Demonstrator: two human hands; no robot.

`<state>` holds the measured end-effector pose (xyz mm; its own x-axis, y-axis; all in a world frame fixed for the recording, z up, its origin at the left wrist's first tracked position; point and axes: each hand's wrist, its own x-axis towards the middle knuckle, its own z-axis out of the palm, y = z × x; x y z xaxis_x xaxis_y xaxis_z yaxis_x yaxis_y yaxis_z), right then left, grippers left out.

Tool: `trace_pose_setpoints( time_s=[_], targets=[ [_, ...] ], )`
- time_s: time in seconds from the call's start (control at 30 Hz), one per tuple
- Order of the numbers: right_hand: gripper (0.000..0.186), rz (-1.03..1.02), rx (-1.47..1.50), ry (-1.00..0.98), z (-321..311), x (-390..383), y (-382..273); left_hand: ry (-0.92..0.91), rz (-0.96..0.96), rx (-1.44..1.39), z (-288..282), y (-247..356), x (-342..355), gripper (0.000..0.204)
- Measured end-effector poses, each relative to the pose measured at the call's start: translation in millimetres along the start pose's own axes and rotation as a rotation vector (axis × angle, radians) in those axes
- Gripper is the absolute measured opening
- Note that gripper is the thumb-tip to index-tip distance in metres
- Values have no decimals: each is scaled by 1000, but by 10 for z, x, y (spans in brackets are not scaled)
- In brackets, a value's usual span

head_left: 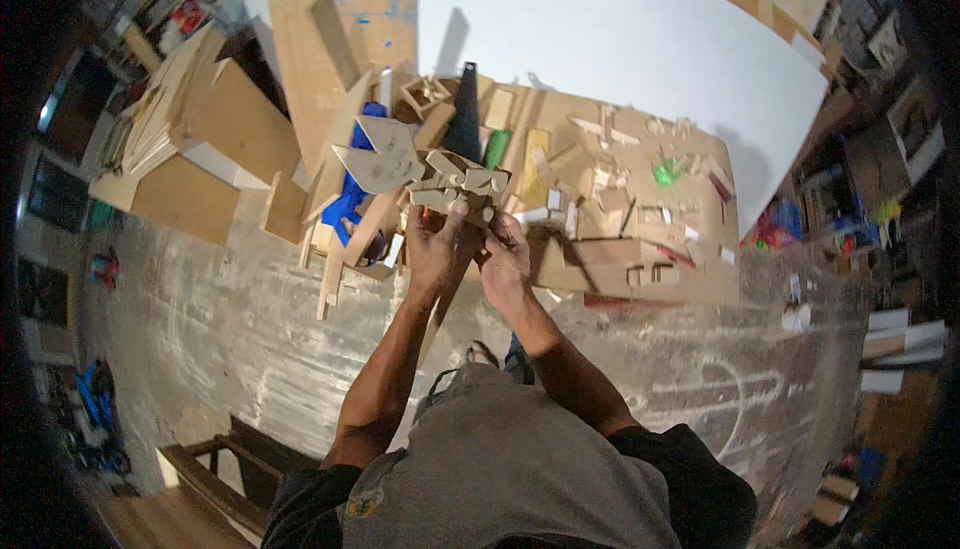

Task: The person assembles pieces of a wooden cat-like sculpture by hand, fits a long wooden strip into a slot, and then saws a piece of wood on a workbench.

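In front of me, over the work table, I hold up a pale wooden cut-out figure (380, 157) with a flat, two-pointed end at its left and several curved pieces stacked at its right. My left hand (436, 249) is closed on its near side, thumb laid on the wood. Against the right end of the same figure press the bent fingers of my right hand (506, 267). Just beyond lies a handsaw (465, 114) with a dark blade and a green handle (496, 148). A blue cloth or strap (350, 194) lies partly behind the figure.
Small wooden offcuts (615, 199) and a green translucent object (667, 171) cover the brown board (715, 219) at the right. A large white panel (620, 24) spans the far side. Stacked wooden panels (240, 119) stand at the left. A dark wooden frame (215, 464) is low left.
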<state>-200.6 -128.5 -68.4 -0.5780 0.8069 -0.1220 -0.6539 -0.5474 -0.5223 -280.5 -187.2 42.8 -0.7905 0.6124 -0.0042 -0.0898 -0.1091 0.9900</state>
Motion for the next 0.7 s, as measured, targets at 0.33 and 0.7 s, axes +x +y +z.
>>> trace_pose_setpoints(
  time_s=[0.33,0.7],
  targets=[
    [41,29,15,28,-952,-476,73,-237,-181,-192,306,-866,-334,25],
    [46,184,-328,215,-1240,-804,398,-216,93,185,167,-1579,-650,32]
  ],
)
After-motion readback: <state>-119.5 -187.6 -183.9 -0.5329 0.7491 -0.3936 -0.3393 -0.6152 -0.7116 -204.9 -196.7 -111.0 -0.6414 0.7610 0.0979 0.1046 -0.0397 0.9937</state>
